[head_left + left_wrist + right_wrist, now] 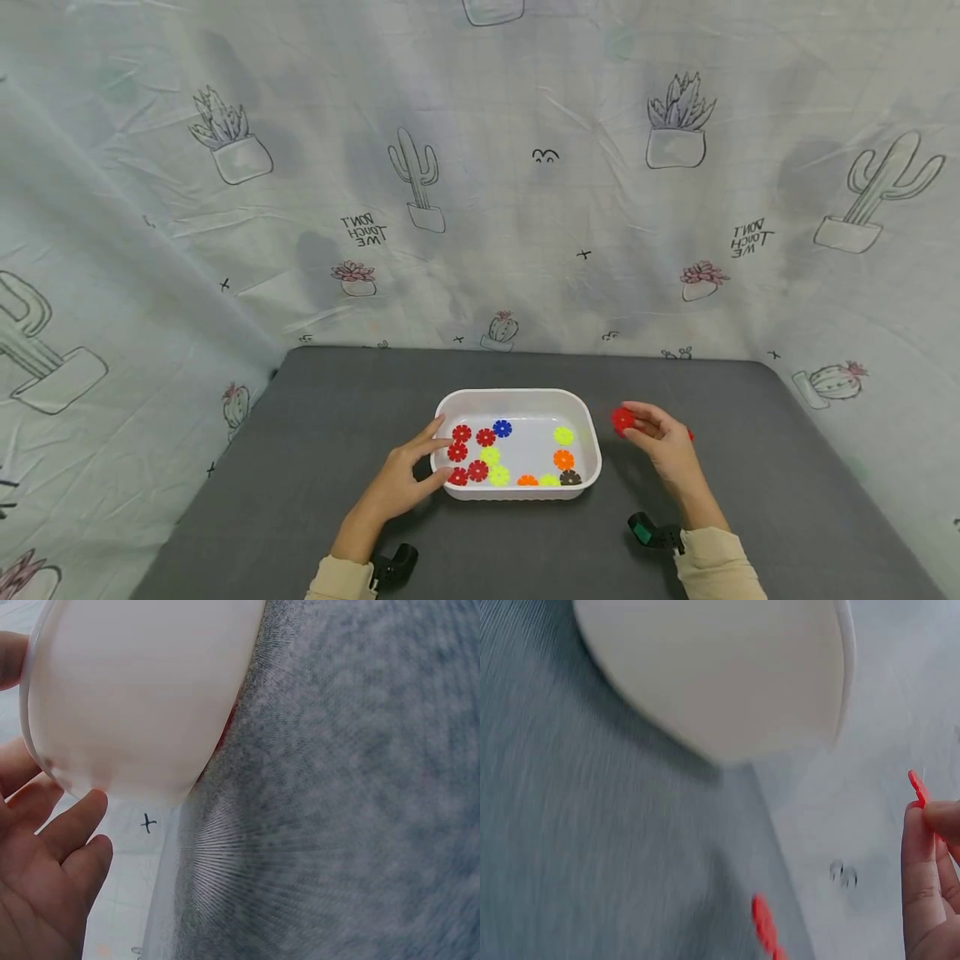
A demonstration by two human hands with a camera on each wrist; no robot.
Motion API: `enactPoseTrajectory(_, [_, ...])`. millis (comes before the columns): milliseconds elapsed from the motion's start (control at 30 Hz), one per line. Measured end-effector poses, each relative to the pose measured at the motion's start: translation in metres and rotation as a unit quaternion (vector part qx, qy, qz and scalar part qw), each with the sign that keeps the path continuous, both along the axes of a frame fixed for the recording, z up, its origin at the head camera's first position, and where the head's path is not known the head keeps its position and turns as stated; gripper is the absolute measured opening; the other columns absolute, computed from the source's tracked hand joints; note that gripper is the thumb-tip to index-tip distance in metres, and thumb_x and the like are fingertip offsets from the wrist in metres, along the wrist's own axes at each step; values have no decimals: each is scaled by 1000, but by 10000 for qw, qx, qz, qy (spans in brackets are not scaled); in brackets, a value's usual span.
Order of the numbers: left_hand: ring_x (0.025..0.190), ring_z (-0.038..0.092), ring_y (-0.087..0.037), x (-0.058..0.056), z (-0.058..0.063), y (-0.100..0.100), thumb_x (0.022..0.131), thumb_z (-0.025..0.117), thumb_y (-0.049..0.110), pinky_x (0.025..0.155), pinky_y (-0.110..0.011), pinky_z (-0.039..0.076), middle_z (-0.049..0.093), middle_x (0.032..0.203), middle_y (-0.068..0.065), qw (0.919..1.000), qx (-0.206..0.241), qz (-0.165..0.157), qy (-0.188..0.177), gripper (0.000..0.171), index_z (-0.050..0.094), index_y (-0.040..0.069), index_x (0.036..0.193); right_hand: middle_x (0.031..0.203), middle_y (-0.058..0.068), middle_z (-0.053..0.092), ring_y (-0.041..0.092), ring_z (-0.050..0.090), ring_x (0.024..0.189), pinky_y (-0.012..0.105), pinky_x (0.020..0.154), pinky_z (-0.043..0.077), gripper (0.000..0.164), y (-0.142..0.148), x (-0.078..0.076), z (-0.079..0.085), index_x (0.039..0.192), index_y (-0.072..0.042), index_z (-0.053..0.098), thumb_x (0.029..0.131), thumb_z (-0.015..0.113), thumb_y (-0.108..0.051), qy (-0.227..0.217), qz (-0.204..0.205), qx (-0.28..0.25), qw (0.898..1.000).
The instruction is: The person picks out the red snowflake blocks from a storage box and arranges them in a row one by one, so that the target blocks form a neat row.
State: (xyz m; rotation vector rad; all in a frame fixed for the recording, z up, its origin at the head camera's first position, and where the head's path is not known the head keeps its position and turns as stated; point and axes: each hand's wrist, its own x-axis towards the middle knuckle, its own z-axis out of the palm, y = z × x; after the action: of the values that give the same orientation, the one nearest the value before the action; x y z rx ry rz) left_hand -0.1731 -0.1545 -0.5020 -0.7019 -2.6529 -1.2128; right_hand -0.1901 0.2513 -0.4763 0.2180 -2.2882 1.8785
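A white plastic tray (pixel 517 493) holds several flower-shaped plastic discs in red, blue, yellow, orange and dark brown. My left hand (pixel 401 479) grips its left rim, thumb and index finger over the edge; in the left wrist view other fingers (pixel 86 817) lie against the outer wall. To the right of the tray, my right hand (pixel 663 442) pinches a red notched disc (pixel 622 420) between thumb and fingers, above the table. A second red piece (pixel 763 924) shows blurred in the right wrist view; whether the hand holds it, I cannot tell.
The tray stands on a dark grey table (pixel 322 433). Behind and beside it hangs a pale curtain (pixel 480 208) printed with cacti. Each wrist carries a black strap-on device (pixel 652 532).
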Motion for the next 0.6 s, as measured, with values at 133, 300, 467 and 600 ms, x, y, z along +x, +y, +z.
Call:
enactPoseTrajectory(133, [135, 40, -28, 0, 0, 0, 86, 67, 34, 103, -57, 37, 36, 152, -2, 10000, -2, -1, -67, 45, 64, 11, 124, 101, -18, 63, -3, 61, 89, 12, 72, 51, 43, 19, 4, -9, 125, 15, 49, 87, 64, 0, 117, -272, -122, 9995])
enactPoseTrajectory(300, [136, 40, -28, 1, 1, 0, 85, 68, 34, 103, -57, 37, 36, 152, -3, 9999, 46, -2, -164, 45, 63, 11, 124, 99, -20, 62, -5, 59, 88, 8, 72, 49, 43, 45, 5, -18, 125, 12, 51, 87, 65, -2, 12, -757, -133, 9970])
enactPoseTrajectory(467, [135, 40, -31, 1, 1, 1, 85, 68, 31, 102, -57, 37, 36, 152, -5, 9999, 29, 11, -143, 45, 63, 10, 124, 95, -23, 60, -7, 56, 87, 7, 71, 47, 41, 70, 2, -25, 126, 5, 54, 88, 65, -5, -347, -1189, -291, 9919])
enactPoseTrajectory(600, [135, 40, -31, 2, 2, 1, 85, 67, 33, 102, -58, 37, 36, 152, -4, 9998, 59, 14, -185, 46, 63, 10, 125, 92, -26, 60, -10, 55, 86, 6, 70, 47, 41, 83, 1, -29, 127, 4, 54, 88, 65, -5, -574, -1368, -351, 9883])
